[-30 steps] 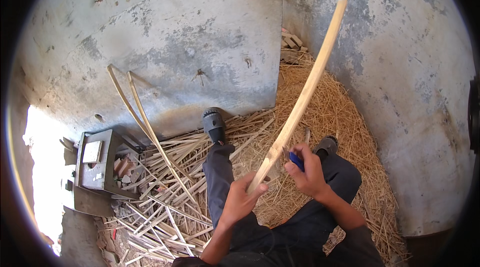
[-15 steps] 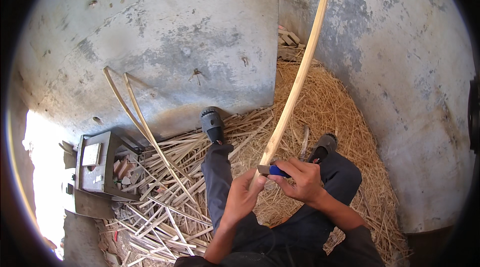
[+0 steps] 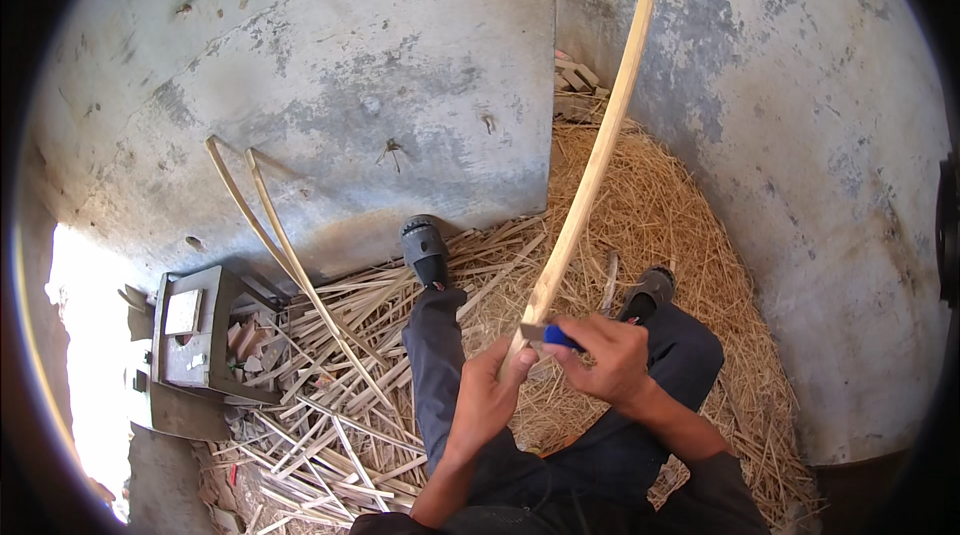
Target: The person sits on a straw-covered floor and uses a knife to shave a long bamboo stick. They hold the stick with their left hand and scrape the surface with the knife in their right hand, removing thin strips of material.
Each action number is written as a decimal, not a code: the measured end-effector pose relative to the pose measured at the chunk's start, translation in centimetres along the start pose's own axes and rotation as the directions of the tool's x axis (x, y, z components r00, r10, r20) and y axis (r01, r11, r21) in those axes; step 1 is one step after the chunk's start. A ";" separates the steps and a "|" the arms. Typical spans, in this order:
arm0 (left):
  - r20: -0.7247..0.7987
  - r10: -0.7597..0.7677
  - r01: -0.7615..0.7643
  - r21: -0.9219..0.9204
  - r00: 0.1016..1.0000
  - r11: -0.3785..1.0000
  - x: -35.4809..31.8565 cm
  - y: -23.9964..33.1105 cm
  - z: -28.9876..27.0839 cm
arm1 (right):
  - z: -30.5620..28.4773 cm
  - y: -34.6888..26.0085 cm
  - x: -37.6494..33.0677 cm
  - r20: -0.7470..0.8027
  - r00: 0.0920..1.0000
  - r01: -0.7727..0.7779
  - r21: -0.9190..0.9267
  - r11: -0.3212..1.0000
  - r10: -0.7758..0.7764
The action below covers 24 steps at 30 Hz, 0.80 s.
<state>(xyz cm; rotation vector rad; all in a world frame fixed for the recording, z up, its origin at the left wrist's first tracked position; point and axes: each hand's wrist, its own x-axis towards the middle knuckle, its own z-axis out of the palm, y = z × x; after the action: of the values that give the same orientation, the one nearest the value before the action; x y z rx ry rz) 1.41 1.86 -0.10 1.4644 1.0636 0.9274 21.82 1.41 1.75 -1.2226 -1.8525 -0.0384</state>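
A long, pale wooden strip (image 3: pixel 590 180) rises from my lap up past the corner of the walls. My left hand (image 3: pixel 490 390) is closed around its lower end, with the thumb lying along it. In my right hand (image 3: pixel 610 360) is a knife (image 3: pixel 560 336) with a blue handle, gripped between thumb and fingers. Its short metal blade lies across the strip just above my left thumb and touches the wood. The strip's lowest tip is hidden in my left hand.
Several loose wooden strips (image 3: pixel 340 440) cover the floor at left, and two long strips (image 3: pixel 290 245) lean on the wall. Straw-like shavings (image 3: pixel 690 265) pile up at right. A dark metal box (image 3: pixel 195 330) lies at left. My shoes (image 3: pixel 424 240) rest among the strips.
My right hand has shifted the knife slightly up and to the right along the strip, away from my left thumb. The strip's top end has tipped slightly left.
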 end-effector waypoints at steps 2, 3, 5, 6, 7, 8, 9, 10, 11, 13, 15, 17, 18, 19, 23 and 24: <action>-0.021 -0.014 0.015 0.038 1.000 0.999 -0.2 0.1 0.1 | -0.1 0.3 0.2 -0.023 1.000 -0.015 0.011 1.000 0.016; -0.028 -0.022 0.024 0.053 0.999 0.998 -0.2 0.2 0.1 | -0.3 0.3 0.3 -0.011 1.000 -0.019 0.000 1.000 0.019; -0.056 -0.016 0.020 0.055 0.998 0.998 -0.2 0.8 0.3 | -0.7 0.1 0.4 0.012 1.000 -0.027 -0.015 1.000 0.027; -0.071 -0.013 0.017 0.058 0.997 0.998 -0.1 1.0 0.4 | -0.9 0.0 0.4 0.022 0.999 -0.030 -0.017 0.999 0.030; -0.065 -0.030 0.035 0.078 0.997 0.996 -0.2 0.8 0.4 | -1.0 0.1 0.5 0.032 0.999 -0.032 -0.018 0.999 0.033; -0.058 -0.048 0.053 0.098 0.997 0.994 -0.4 0.3 0.4 | -1.2 0.7 0.8 -0.037 0.997 -0.071 -0.029 0.997 0.070; -0.056 -0.064 0.071 0.122 0.996 0.990 -0.7 0.0 0.4 | -1.5 2.0 1.3 -0.106 0.989 -0.108 -0.033 0.994 0.104; -0.051 -0.069 0.075 0.118 0.996 0.990 -0.9 -0.1 0.5 | -1.8 2.9 1.6 -0.174 0.975 -0.147 -0.042 0.988 0.138; -0.046 -0.074 0.079 0.114 0.996 0.990 -1.1 -0.3 0.6 | -2.0 3.5 1.8 -0.177 0.976 -0.140 -0.052 0.989 0.129; -0.042 -0.077 0.082 0.119 0.996 0.990 -1.4 -0.6 0.6 | -2.3 4.0 2.0 -0.186 0.976 -0.130 -0.070 0.989 0.115; -0.048 -0.075 0.080 0.130 0.996 0.988 -1.6 -1.2 0.4 | -2.4 4.1 1.8 -0.154 0.981 -0.133 -0.083 0.988 0.119; -0.038 -0.081 0.085 0.136 0.996 0.987 -1.9 -1.2 0.3 | -2.6 4.4 1.7 -0.151 0.982 -0.127 -0.087 0.988 0.112; -0.032 -0.082 0.086 0.143 0.996 0.986 -2.0 -1.2 0.1 | -2.6 4.7 1.8 -0.171 0.979 -0.122 -0.083 0.989 0.106; -0.033 -0.081 0.085 0.152 0.996 0.985 -2.1 -1.1 0.0 | -2.5 4.9 1.9 -0.191 0.976 -0.117 -0.080 0.990 0.100; -0.044 -0.110 0.116 0.167 0.993 0.979 -2.8 -0.9 -0.6 | -2.7 4.5 2.5 -0.154 0.985 -0.098 -0.123 0.988 0.078; -0.049 -0.127 0.133 0.162 0.991 0.978 -3.1 -1.0 -0.6 | -2.9 4.4 2.6 -0.132 0.987 -0.107 -0.124 0.986 0.091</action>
<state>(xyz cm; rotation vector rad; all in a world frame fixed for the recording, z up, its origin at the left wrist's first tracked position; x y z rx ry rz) -0.27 -0.86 -1.03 1.4964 1.2748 0.7925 26.73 4.21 3.48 -1.3698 -1.6997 -0.1808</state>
